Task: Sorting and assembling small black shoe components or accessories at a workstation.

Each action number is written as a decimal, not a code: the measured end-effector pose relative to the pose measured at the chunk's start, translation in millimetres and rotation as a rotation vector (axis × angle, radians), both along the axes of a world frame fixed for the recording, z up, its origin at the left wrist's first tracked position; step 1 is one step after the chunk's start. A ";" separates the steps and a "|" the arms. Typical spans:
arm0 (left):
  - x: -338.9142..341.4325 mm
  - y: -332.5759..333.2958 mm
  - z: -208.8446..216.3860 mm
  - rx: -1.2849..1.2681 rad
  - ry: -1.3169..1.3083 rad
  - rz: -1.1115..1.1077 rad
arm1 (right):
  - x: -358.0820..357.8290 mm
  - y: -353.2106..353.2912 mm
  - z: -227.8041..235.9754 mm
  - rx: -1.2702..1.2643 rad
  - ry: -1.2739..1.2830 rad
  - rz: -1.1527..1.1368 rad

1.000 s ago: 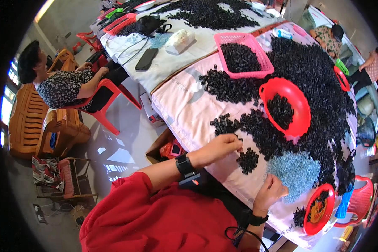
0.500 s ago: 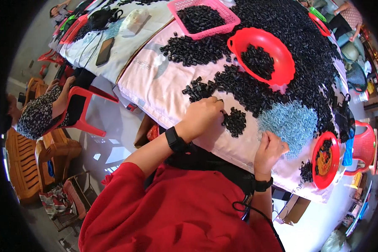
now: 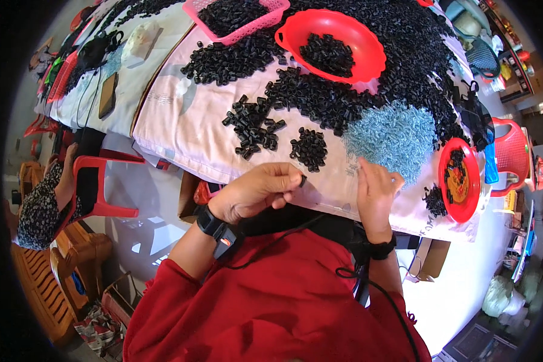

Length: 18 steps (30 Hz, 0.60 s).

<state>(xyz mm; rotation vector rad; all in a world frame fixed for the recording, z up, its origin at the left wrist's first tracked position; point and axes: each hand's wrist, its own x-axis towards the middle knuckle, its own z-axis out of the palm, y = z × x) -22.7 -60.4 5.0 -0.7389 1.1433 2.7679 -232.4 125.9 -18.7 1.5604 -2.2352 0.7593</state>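
Note:
My left hand (image 3: 260, 188) is raised over the table's near edge, thumb and forefinger pinching a small black plastic piece (image 3: 302, 180). Just beyond it lies a small heap of black pieces (image 3: 308, 150), with a looser group (image 3: 251, 123) to its left. At the near left edge of a pile of small, clear bluish pieces (image 3: 392, 140) is my right hand (image 3: 377, 192). Its fingers are bent and drawn together; whatever lies between them is too small to make out. Dark bands circle both wrists.
A red basin (image 3: 365, 48) and a pink basket (image 3: 238, 34), both holding black pieces, stand among spread black pieces on the pale cloth (image 3: 163, 130). A red plate (image 3: 473, 199) sits at right. A phone (image 3: 107, 95) lies left; another person (image 3: 41, 208) sits by a red chair.
My left hand has drawn back from the small black heap toward me and now holds a black piece up. My right hand stays by the clear pile. The view has shifted.

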 end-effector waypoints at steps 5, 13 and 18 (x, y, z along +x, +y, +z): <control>-1.5 17.5 -13.3 0.165 0.014 -0.093 | 3.2 8.6 -1.6 -0.008 -0.097 -0.090; 2.5 6.6 -7.9 0.109 0.064 -0.036 | 7.5 11.6 -1.9 -0.021 -0.261 -0.106; 1.8 -11.7 11.5 -0.202 0.068 -0.033 | 7.2 3.9 1.3 0.057 -0.102 -0.006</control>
